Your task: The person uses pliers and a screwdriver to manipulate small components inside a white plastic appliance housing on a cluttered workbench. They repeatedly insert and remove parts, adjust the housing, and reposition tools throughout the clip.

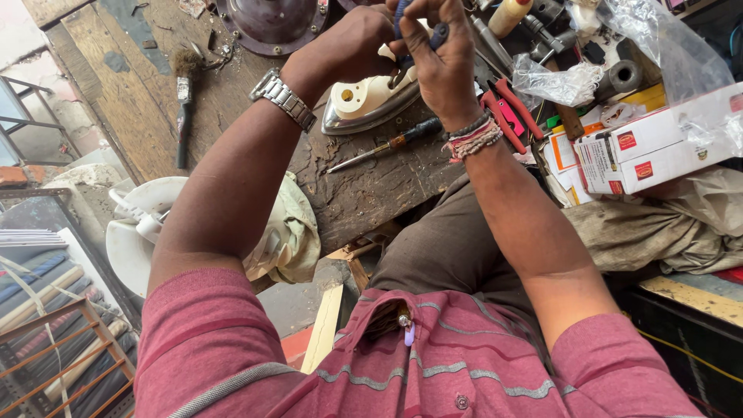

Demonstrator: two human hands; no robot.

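A cream and chrome clothes iron lies on the worn wooden workbench. My left hand, with a metal wristwatch, rests over the iron's top. My right hand, with beaded bracelets at the wrist, is closed around a dark blue tool handle held over the iron's rear. The tool's tip is hidden behind my fingers. A screwdriver with a dark handle lies just in front of the iron.
Red-handled pliers lie right of the iron. White and red cardboard boxes, clear plastic bags and small parts crowd the right. A brush lies at left, a round metal housing at the top, and a cloth hangs off the bench edge.
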